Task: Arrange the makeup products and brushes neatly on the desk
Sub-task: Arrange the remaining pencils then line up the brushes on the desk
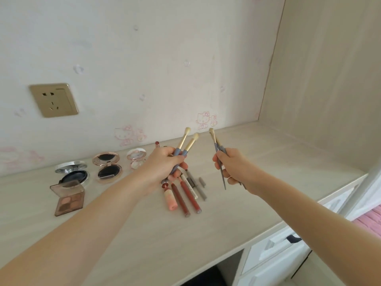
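Gripping thick brushes (pixel 185 145) in left hand (pixel 162 167), thin brushes (pixel 214 139) in right hand (pixel 235 165); bristles up, off desk (pixel 268 162); free spot judged right of lip pencils (pixel 185 195).

The two thicker brushes (pixel 182 141) have blue-grey handles, gold ferrules and cream bristles; the thinner brushes (pixel 216 144) are grey-blue with pale tips. The desk (pixel 257 193) is pale wood grain; the wall (pixel 134 58) white with faint pink cartoon cats; the socket (pixel 54 100) gold. The palette (pixel 69 200) is brown with pink and brown shades; the lip pencils (pixel 190 198) rust-red
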`<state>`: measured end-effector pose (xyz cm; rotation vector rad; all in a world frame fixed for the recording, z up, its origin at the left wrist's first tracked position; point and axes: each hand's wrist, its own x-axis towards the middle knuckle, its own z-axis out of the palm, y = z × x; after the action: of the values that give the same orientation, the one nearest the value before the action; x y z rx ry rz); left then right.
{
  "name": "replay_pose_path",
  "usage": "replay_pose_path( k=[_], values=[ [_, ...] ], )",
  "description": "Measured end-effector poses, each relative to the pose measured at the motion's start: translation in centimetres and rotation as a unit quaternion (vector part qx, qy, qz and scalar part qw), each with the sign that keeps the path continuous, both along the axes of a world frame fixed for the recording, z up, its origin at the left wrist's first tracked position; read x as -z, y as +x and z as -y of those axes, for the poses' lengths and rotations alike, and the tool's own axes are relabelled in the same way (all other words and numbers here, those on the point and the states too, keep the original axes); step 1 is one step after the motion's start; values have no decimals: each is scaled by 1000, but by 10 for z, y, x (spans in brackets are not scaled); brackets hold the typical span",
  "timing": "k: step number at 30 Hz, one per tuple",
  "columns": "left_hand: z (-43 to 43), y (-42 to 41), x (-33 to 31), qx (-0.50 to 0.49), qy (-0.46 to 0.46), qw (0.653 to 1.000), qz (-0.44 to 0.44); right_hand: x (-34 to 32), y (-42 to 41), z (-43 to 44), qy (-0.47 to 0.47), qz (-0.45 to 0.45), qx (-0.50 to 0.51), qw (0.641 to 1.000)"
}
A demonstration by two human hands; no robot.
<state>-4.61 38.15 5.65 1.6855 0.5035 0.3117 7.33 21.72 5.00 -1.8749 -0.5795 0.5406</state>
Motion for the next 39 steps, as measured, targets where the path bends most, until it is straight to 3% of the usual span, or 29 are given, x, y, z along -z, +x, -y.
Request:
replay_pose_path(
  k=[6,12,17,21,25,35,39],
  values=[
    [-26,-59,3,-23,67,997,-13,1,-36,-20,-31,33,-63,997],
    [-52,-113,15,-34,105,993,-51,7,-71,-41,-82,147,-113,979],
    [-68,-148,31,-38,198,976,-87,12,-96,-59,-38,18,-140,989],
    [-73,-171,50,-46,341,930,-132,19,-109,-71,-35,-21,-157,987],
    [-73,-182,65,-25,446,887,-121,24,-115,-79,-33,-49,-169,984],
    [-71,-188,80,-19,552,828,-98,28,-125,-84,-75,-47,-185,979],
    [-71,-190,81,-26,556,826,-92,28,-125,-85,-78,-78,-177,978]
  ],
)
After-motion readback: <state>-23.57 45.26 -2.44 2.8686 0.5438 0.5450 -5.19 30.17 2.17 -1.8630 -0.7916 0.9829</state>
